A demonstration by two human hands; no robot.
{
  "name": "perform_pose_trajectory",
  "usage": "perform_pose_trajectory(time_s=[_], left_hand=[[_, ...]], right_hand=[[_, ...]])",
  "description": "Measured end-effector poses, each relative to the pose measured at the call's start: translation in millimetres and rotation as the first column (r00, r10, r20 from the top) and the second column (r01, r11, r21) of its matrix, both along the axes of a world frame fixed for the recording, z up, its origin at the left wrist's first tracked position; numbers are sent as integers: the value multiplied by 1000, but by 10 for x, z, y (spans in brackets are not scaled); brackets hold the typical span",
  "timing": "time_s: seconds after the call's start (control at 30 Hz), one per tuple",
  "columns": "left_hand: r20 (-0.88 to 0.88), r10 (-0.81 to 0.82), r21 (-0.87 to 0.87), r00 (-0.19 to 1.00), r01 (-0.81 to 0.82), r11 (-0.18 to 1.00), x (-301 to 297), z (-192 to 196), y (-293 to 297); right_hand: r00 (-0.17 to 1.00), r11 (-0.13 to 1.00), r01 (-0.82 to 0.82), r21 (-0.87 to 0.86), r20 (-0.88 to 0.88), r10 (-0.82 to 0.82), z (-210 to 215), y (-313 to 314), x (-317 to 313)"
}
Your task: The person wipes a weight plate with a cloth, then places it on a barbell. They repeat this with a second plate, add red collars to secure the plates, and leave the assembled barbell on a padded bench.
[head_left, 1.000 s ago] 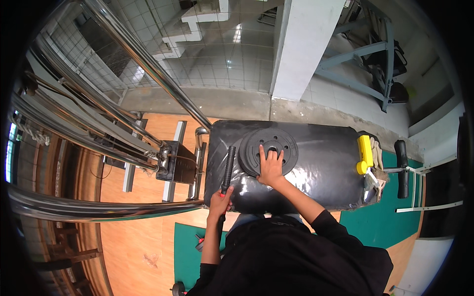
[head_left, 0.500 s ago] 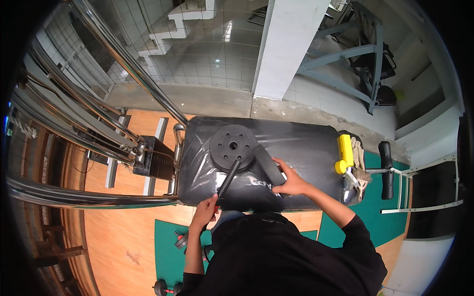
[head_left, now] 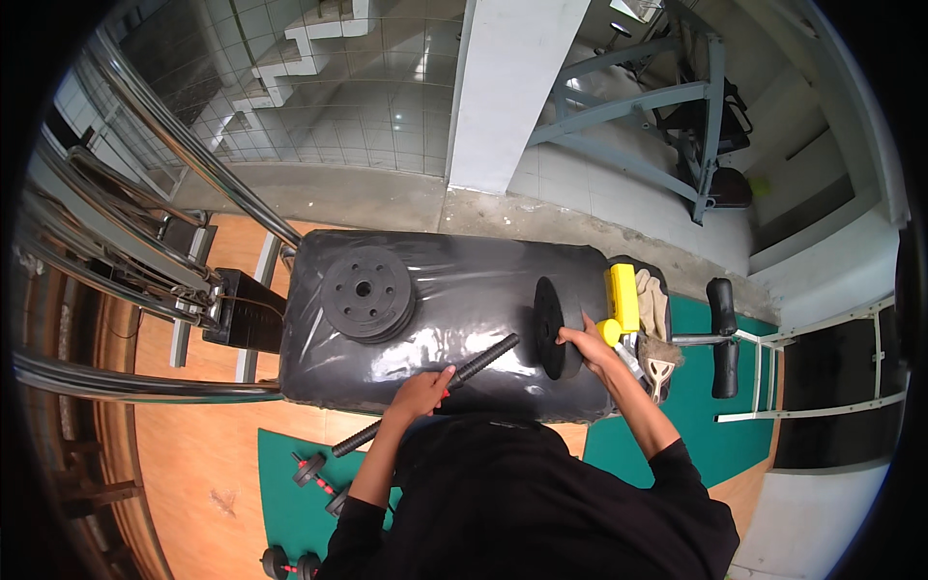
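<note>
My left hand (head_left: 422, 391) grips a black threaded dumbbell bar (head_left: 486, 355) that lies slanted across the near edge of a black plastic-wrapped bench (head_left: 454, 290). My right hand (head_left: 583, 343) holds a black weight plate (head_left: 548, 327) upright on its edge, just right of the bar's far tip. A stack of flat black weight plates (head_left: 367, 292) rests on the bench at the left, apart from both hands.
A yellow-headed tool (head_left: 620, 303) and a cloth with a brush (head_left: 657, 333) lie at the bench's right end. Small dumbbells (head_left: 311, 469) sit on the green mat at lower left. Chrome machine rails (head_left: 116, 251) stand at the left, a white pillar (head_left: 507, 87) behind.
My right hand has lifted one plate off the stack and carried it right, standing it on edge. My left hand has swung the bar so its tip points at that plate.
</note>
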State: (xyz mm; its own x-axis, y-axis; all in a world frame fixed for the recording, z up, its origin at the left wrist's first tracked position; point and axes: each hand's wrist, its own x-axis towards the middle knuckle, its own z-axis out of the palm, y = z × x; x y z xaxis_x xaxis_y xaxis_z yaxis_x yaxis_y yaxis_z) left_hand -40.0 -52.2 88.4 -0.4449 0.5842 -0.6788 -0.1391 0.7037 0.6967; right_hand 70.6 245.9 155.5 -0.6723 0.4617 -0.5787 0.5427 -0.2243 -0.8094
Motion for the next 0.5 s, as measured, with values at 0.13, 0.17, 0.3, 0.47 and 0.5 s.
perform_pose_trajectory(time_s=[0.13, 0.17, 0.3, 0.47, 0.5], left_hand=[[36, -1, 18, 999, 0, 1000, 39, -6, 516], [45, -12, 20, 999, 11, 1000, 37, -20, 595], [25, -29, -6, 999, 29, 1000, 3, -55, 880], [7, -7, -40, 1000, 7, 999, -4, 37, 955], [-30, -39, -42, 999, 38, 998, -4, 67, 957]], right_hand=[[991, 998, 23, 52, -131, -16, -214, 312, 132], [988, 999, 4, 33, -154, 1, -249, 350, 181], [985, 997, -78, -26, -155, 73, -361, 570, 308], [979, 995, -94, -18, -184, 89, -396, 549, 360], [978, 992, -123, -31, -172, 116, -354, 551, 346]])
